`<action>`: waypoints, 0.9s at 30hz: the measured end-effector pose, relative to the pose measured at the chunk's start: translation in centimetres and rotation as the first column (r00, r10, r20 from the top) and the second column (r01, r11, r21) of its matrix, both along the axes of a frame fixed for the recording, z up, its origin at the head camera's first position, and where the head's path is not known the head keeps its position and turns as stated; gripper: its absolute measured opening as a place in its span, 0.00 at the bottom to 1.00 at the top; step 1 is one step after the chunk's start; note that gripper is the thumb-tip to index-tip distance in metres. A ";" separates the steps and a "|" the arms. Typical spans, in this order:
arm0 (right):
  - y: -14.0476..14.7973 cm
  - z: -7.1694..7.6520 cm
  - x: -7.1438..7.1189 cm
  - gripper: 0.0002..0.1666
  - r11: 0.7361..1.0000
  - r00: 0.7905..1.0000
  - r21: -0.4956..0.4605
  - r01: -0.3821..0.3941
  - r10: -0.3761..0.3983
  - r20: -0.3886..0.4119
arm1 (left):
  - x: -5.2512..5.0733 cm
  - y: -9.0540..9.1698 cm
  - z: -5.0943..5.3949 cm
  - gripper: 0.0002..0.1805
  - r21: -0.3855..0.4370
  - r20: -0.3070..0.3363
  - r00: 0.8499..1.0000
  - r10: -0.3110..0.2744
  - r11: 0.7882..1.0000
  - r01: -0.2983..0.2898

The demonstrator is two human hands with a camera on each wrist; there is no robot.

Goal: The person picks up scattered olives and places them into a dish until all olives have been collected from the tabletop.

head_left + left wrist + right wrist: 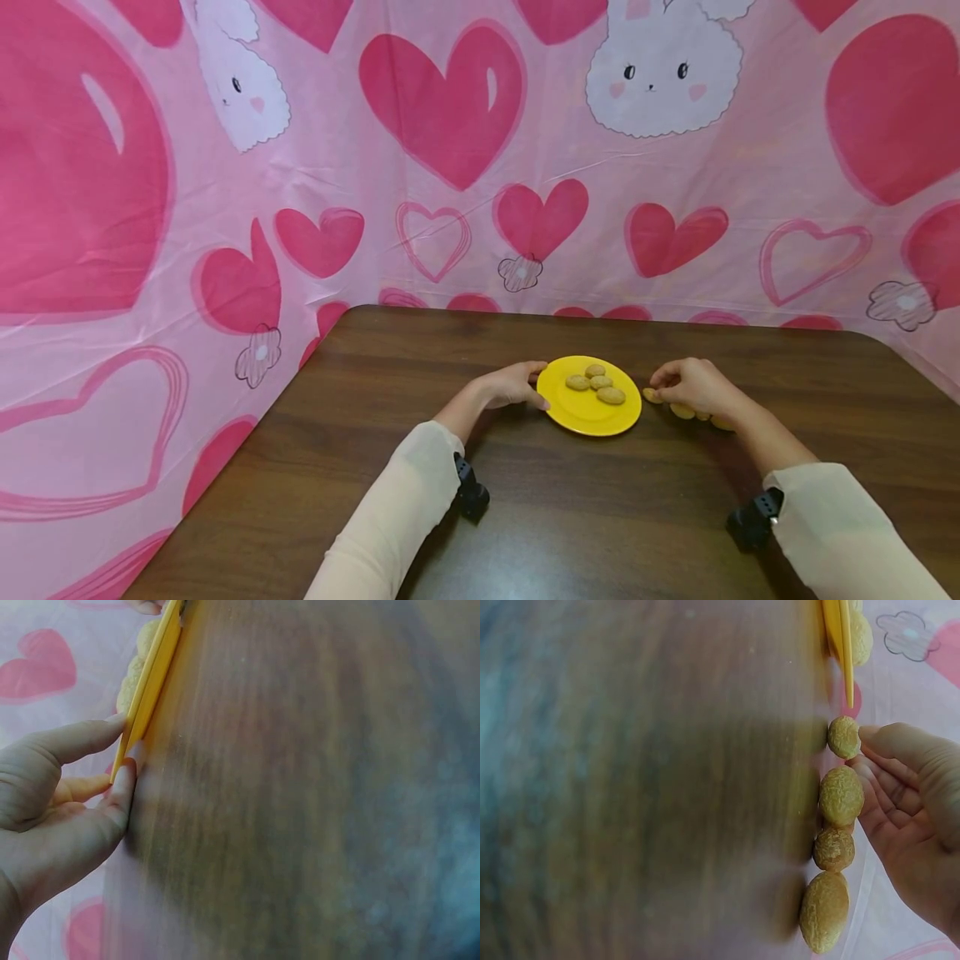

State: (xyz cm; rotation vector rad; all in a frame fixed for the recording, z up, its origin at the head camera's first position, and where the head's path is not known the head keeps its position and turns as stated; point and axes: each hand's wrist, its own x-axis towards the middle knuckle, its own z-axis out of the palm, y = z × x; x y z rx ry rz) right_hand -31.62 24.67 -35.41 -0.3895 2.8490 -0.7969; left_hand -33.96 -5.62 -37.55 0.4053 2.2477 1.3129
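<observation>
A yellow plate (588,417) bears several small tan oval pieces (611,396). At its left rim my left hand (510,387) grips the edge; in the left wrist view that hand (67,795) has fingers above and below the rim (155,686). Just right of the plate, my right hand (701,387) pinches one tan piece (652,395). The right wrist view shows this piece (844,737) at the fingertips of the hand (915,795). Beside and partly under the hand several more pieces (841,795) lie in a row on the table.
The brown wooden table (600,517) extends around the plate. Behind it and at the left hangs a pink cloth (465,233) with hearts and rabbits. Black wrist cameras (471,492) sit beneath both light sleeves (397,508).
</observation>
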 end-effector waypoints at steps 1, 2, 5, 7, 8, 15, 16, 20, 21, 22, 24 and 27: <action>0.0 -0.1 0.0 0.17 1.000 1.000 -0.003 0.002 -0.002 0.002 | 0.0 0.0 0.0 0.42 -0.001 -0.001 1.000 0.002 1.000 -0.002; 0.0 -0.1 0.0 0.18 1.000 1.000 -0.009 0.004 -0.004 0.006 | 0.0 0.0 -0.1 0.42 -0.003 -0.003 1.000 0.004 1.000 -0.004; 0.0 -0.3 0.0 0.19 1.000 1.000 -0.019 0.009 -0.009 0.017 | -0.1 0.0 -0.1 0.42 -0.002 -0.004 1.000 0.006 1.000 -0.006; 0.1 -0.3 0.0 0.19 1.000 0.999 -0.026 0.012 -0.011 0.030 | -0.1 0.0 -0.2 0.42 0.003 -0.002 1.000 0.006 1.000 -0.006; 0.0 -0.4 0.0 0.19 1.000 1.000 -0.025 0.010 -0.009 0.029 | -0.1 0.0 -0.2 0.42 0.003 -0.002 1.000 0.005 1.000 -0.005; -0.1 -0.4 0.1 0.17 1.000 1.000 -0.021 -0.002 0.002 0.008 | -0.2 0.0 -0.2 0.43 -0.005 -0.007 1.000 0.001 1.000 -0.001; -0.1 -0.5 0.1 0.16 1.000 1.000 -0.019 -0.006 0.006 0.001 | -0.2 0.0 -0.2 0.43 -0.005 -0.007 1.000 0.001 1.000 -0.001; -0.2 -0.6 0.0 0.14 1.000 0.999 -0.007 -0.028 0.028 -0.029 | -0.2 0.0 -0.2 0.43 -0.010 -0.009 1.000 -0.001 1.000 0.001; -0.2 -0.6 0.0 0.13 0.999 0.999 -0.001 -0.033 0.033 -0.035 | -0.1 0.0 -0.1 0.43 -0.010 -0.009 1.000 0.000 1.000 0.000; -0.2 -0.6 0.0 0.12 0.999 0.998 0.005 -0.037 0.037 -0.042 | -0.1 0.1 -0.1 0.43 -0.012 -0.010 1.000 0.000 1.000 0.000; -0.2 -0.6 0.0 0.11 0.999 0.998 0.013 -0.044 0.044 -0.051 | -0.1 0.1 -0.2 0.43 -0.014 -0.010 1.000 0.000 1.000 0.000; -0.2 -0.6 -0.1 0.10 0.999 0.997 0.018 -0.049 0.050 -0.060 | -0.1 0.1 -0.1 0.43 -0.010 -0.007 1.000 -0.003 1.000 0.003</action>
